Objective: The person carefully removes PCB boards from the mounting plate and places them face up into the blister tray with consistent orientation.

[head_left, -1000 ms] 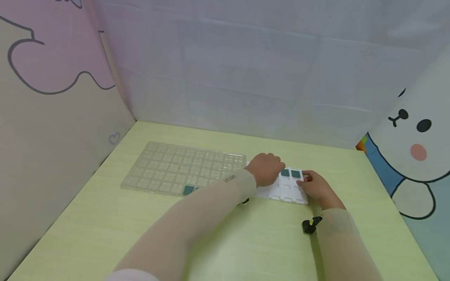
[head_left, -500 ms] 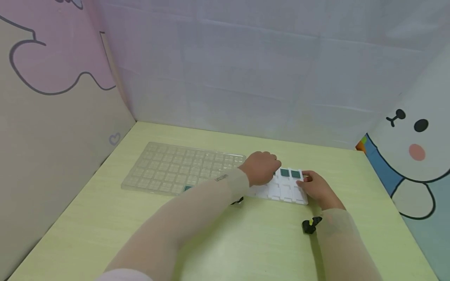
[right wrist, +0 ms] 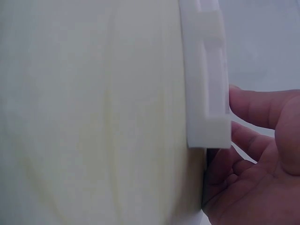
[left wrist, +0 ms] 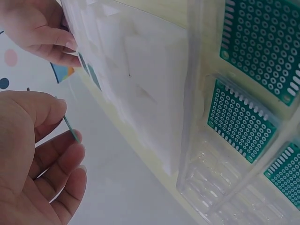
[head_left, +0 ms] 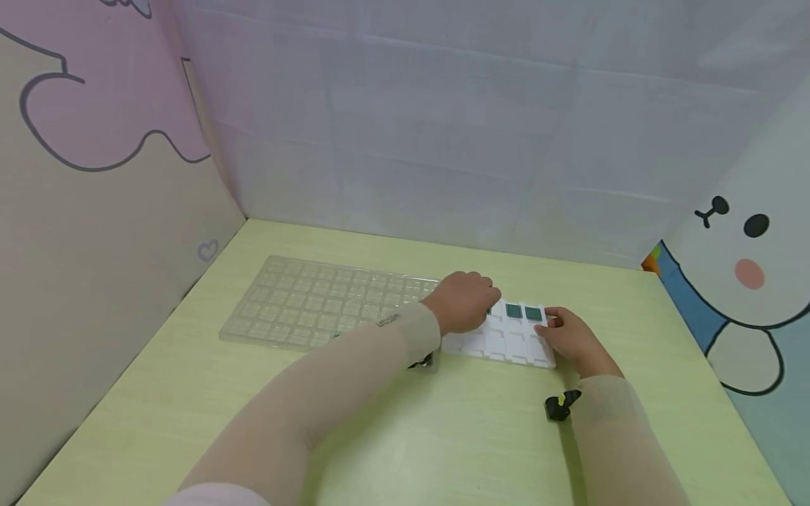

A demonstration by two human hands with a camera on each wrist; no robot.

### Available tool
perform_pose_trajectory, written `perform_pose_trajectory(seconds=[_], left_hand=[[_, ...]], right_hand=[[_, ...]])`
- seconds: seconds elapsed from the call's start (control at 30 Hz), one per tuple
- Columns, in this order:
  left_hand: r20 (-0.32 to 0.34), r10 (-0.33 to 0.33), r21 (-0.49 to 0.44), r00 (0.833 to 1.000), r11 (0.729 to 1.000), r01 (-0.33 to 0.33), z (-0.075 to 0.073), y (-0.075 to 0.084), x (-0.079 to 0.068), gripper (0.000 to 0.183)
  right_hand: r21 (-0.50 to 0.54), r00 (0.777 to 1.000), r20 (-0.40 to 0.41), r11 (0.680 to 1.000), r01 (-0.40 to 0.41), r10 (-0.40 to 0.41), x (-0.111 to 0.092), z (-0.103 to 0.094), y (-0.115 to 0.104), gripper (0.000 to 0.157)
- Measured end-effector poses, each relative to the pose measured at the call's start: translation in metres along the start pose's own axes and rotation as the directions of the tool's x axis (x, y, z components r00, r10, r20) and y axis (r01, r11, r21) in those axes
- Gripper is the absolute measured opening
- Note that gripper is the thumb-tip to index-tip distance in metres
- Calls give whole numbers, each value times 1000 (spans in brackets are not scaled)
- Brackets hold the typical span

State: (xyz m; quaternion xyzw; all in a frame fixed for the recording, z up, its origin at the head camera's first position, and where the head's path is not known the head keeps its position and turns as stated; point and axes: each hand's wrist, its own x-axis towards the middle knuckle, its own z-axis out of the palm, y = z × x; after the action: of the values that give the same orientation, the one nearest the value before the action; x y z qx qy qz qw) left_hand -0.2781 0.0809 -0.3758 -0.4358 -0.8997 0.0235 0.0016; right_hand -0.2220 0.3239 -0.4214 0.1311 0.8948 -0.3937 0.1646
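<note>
My left hand (head_left: 462, 302) pinches a small green perfboard (left wrist: 70, 129) between thumb and fingertips, and the board stands edge-on in the left wrist view. It is held over the left part of the white slotted tray (head_left: 522, 348). Two green perfboards (head_left: 524, 313) lie in the tray's back row at the right. With thumb and fingers, my right hand (head_left: 572, 341) grips that tray by its right end. In the right wrist view the thumb (right wrist: 258, 105) lies against the tray's edge, the other fingers partly hidden behind it.
A large clear compartment tray (head_left: 316, 299) lies to the left, with several green perfboards (left wrist: 241, 119) in its near right part, mostly hidden by the left forearm in the head view. A black clip-like object (head_left: 558, 407) is by the right wrist. Walls enclose the table.
My left hand has moved a little to the left, toward the clear tray, carrying the perfboard. The right hand keeps its hold on the white tray, which has not visibly moved.
</note>
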Motion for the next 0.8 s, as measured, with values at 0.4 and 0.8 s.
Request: perform_pose_trajectory(seconds=[0.4, 0.8], left_hand=[[-32, 7, 4, 999, 1000, -6, 2, -7, -8, 13], [-23, 6, 21, 1000, 1000, -6, 3, -12, -17, 12]], right_hand=[[-17, 1000, -6, 1000, 6, -6, 2, 1, 0, 66], [-20, 1000, 1, 1000, 4, -4, 6, 1, 2, 65]])
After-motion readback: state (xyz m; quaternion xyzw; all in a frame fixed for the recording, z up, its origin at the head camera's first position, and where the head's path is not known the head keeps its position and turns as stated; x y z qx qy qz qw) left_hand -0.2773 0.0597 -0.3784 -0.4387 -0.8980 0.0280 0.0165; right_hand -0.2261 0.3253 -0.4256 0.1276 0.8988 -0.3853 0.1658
